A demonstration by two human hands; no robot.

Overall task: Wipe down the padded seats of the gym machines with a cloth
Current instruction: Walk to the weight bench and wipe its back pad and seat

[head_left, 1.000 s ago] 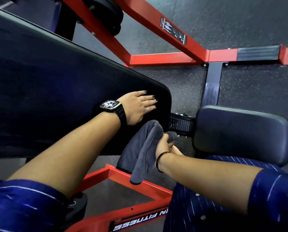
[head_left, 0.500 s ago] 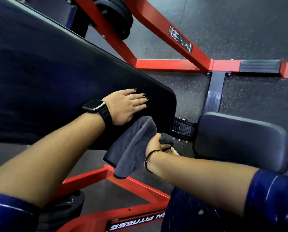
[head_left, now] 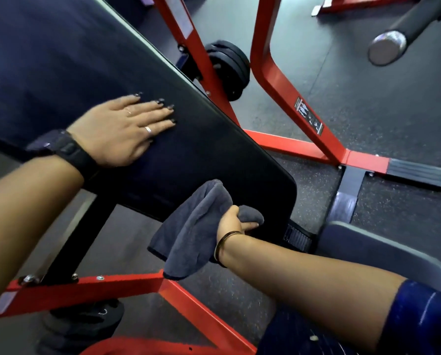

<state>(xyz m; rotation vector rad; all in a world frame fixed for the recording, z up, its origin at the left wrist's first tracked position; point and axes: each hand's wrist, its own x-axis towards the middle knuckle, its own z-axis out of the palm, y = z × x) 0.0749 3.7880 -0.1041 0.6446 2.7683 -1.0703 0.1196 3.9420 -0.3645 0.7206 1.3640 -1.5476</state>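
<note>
The right hand [head_left: 231, 221] grips the bunched grey cloth [head_left: 193, 231] by the low end of the long black pad [head_left: 188, 155] — the pad runs up and left from there — while the left hand [head_left: 119, 131] lies flat, fingers straight, higher up on it.

Operator: Where is the camera mounted?
Technician: On the person's head. The single wide-angle view faces forward and steeply down onto the long black pad [head_left: 201, 155].
Operator: How near is it?
Technician: Near. The pad fills the upper left. The left hand [head_left: 122, 129] lies flat on the pad; the right hand [head_left: 231, 221] grips the cloth [head_left: 193, 231] at the pad's lower corner.
Operator: What else is framed?
Technician: Right of the pad, the red frame [head_left: 278, 80] and floor [head_left: 381, 111]; below-right of it, the seat pad [head_left: 383, 254].
</note>
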